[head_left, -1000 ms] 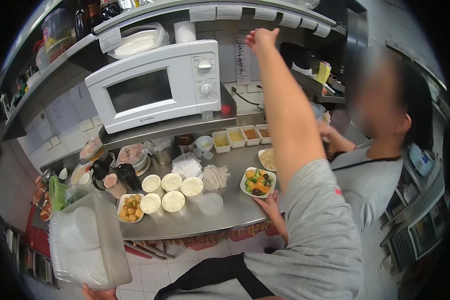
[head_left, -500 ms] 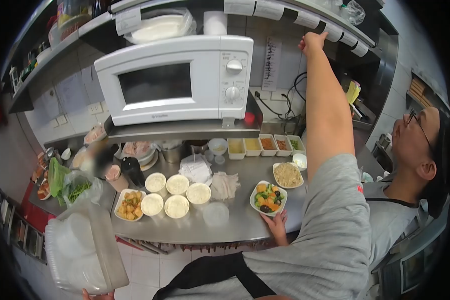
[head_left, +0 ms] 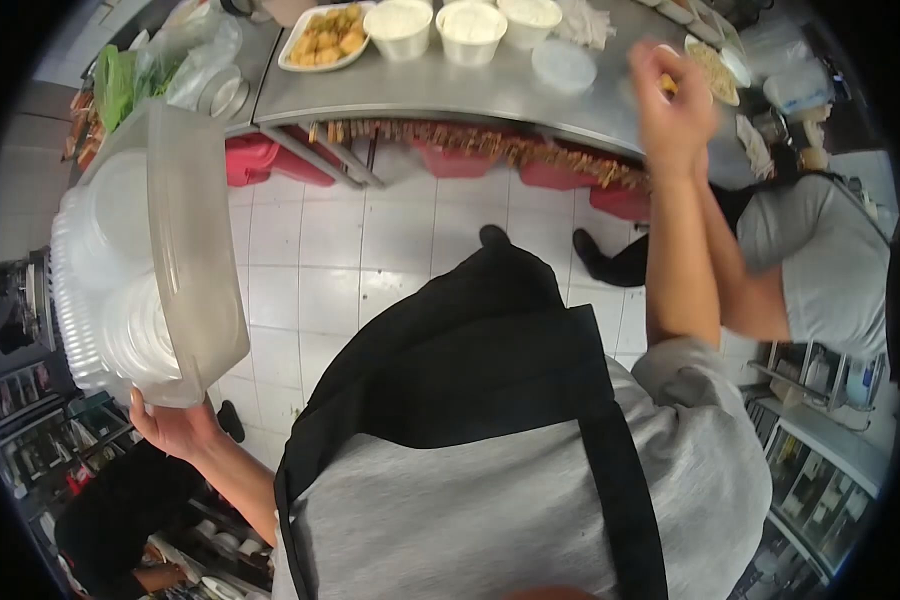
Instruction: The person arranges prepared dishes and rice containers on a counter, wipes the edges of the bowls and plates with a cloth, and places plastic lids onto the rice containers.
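Note:
My left hand [head_left: 178,425] supports a large translucent plastic tub [head_left: 195,270] from below, with its thumb up along the near side. Round clear plastic lids [head_left: 135,320] lie inside the tub, which is tilted. My right hand [head_left: 673,110] hovers over the right part of the counter, in front of a plate of vegetables that it mostly covers. Its fingers are blurred, so I cannot make out whether they hold anything. A plate of noodles or rice [head_left: 713,72] is just beyond it. One loose clear lid [head_left: 563,66] lies on the counter to its left.
White tubs [head_left: 400,35] filled with white food and a plate of golden cubes [head_left: 322,38] stand on the steel counter [head_left: 450,100]. A co-worker [head_left: 830,260] is close on my right; another person [head_left: 120,520] is behind at lower left. Red bins [head_left: 450,158] sit below.
My right hand has come down from the paper slips on the upper rail to the counter's right side. My view has tilted down. The tub stays in my left hand.

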A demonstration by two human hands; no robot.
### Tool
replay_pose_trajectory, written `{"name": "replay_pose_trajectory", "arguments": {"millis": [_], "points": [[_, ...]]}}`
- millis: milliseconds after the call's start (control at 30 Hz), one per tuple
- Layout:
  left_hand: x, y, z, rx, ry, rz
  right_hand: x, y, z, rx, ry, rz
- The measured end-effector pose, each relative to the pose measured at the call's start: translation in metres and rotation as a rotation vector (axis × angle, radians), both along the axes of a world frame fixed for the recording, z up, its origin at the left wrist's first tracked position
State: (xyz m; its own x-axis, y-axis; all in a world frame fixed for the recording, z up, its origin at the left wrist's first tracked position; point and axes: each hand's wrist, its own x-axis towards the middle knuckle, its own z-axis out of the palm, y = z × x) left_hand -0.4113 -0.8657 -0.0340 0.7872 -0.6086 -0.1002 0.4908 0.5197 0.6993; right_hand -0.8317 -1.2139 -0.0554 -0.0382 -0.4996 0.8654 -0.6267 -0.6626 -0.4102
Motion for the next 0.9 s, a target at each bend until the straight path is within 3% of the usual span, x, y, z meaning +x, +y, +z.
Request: {"name": "replay_pose_trajectory", "arguments": {"millis": [33,67,100,133,200,233,467,567,667,733,800,833,900], "points": [[0.009,0.009,0.001,0.018,-0.006,-0.033,0.001,0.019,-0.041,0.031,0.021,0.143],[0.018,0.016,0.002,0.033,-0.013,-0.069,0.002,0.061,-0.071,0.403,0.052,0.120],[0.026,0.021,0.002,0.050,-0.018,-0.065,-0.012,0.080,-0.116,0.541,0.166,0.237],[0.032,0.027,0.002,0.063,-0.022,-0.062,-0.027,0.111,-0.131,0.907,0.408,0.241],[0.038,0.035,0.003,0.077,-0.039,-0.074,-0.073,0.159,-0.205,1.377,0.886,0.349],[0.042,0.036,0.001,0.079,-0.047,-0.093,-0.088,0.184,-0.228,1.553,0.944,0.326],[0.035,0.037,0.008,0.115,-0.148,-0.253,-0.138,0.310,-0.269,1.634,0.567,0.088],[0.036,0.040,0.007,0.115,-0.153,-0.301,-0.167,0.365,-0.306,1.738,0.253,-0.033],[0.020,0.043,0.008,0.135,-0.174,-0.329,-0.207,0.466,-0.374,1.731,-0.359,-0.220],[0.006,0.050,0.008,0.132,-0.137,-0.358,-0.213,0.546,-0.388,1.827,-0.654,-0.417],[-0.005,0.058,0.013,0.123,-0.112,-0.354,-0.221,0.638,-0.411,1.938,-0.804,-0.499],[-0.009,0.062,0.016,0.114,-0.122,-0.404,-0.217,0.685,-0.426,1.828,-0.798,-0.572],[-0.004,0.075,0.019,0.101,-0.102,-0.458,-0.228,0.775,-0.461,2.110,-0.951,-0.542]]}}
